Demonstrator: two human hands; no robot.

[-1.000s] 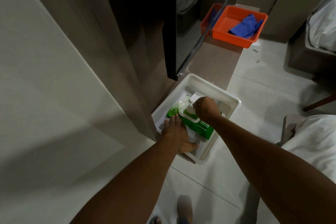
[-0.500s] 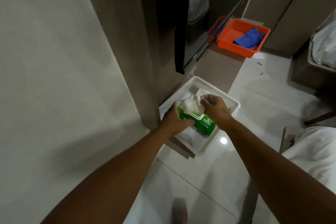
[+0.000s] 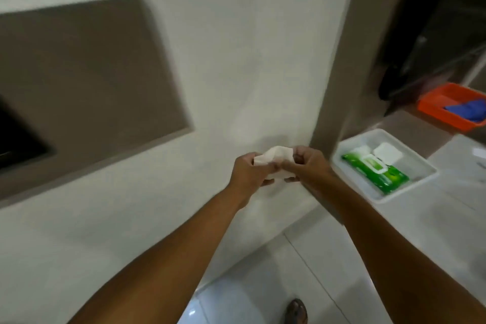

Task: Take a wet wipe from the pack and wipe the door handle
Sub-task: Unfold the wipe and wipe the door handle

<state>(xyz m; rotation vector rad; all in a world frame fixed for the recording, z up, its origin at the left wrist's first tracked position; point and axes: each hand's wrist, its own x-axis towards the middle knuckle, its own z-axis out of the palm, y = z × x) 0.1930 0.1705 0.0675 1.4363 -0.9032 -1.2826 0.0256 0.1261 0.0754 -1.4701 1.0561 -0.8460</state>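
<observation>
White wet wipe (image 3: pixel 273 159) sits bunched btwn both hands, in front of the pale wall (image 3: pixel 236 60), up off the floor. Left hand (image 3: pixel 251 172) has its fingers curled shut on the wipe's left end; right hand (image 3: pixel 306 166) pinches the right end, fingers closed on it too, thumbs nearly touching in the middle. Wipe is crumpled, not spread flat. Both forearms bare, reaching fwd from bottom of view. Wipe pack (image 3: pixel 376 172), green w/ a white flip lid standing open, lies flat in a white plastic tray (image 3: pixel 420 166) to the right of the hands, well apart from them. Tray rests on a low brown ledge (image 3: pixel 410 123) by the wall corner. Further back on the same ledge, an orange tray (image 3: pixel 444 110) w/ a blue cloth (image 3: pixel 470 109) in it. Grey-brown recessed panel (image 3: pixel 86 81) in the wall at left, w/ a dark opening at its far left edge. Dark door or cabinet front (image 3: pixel 431 21) at upper right, blurred; can't make out a handle on it. Floor (image 3: pixel 342 271) is glossy light tile; toe of a sandal (image 3: pixel 297 310) shows at the bottom edge. Whole view motion-blurred.
</observation>
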